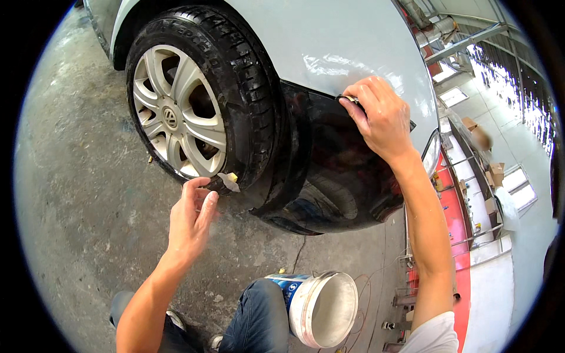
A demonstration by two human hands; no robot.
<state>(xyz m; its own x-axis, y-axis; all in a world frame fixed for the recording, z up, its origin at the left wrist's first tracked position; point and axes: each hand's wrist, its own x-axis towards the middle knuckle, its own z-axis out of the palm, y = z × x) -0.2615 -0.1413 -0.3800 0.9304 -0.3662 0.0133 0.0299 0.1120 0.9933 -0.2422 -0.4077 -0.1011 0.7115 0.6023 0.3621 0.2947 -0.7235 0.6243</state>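
My right hand (379, 115) is closed on a small dark-edged piece at the seam between a pale, wet-looking car panel (347, 35) and a glossy black bumper (347, 159). Most of that piece is hidden by the fingers, so its kind is unclear. Lower down on the left, my left hand (191, 215) has its fingers apart and holds nothing. A small greyish-white scrap (228, 182) with a yellow bit shows just beyond its fingertips, in front of the black tyre (253, 106). I cannot tell whether the scrap touches the tyre.
The tyre carries a silver alloy wheel (170, 117). A white bucket (325, 309) stands beside my knee (259, 312) on the stained concrete floor (82, 194). Metal racks with boxes (496, 174) line the right side, and thin hoses lie near the bucket.
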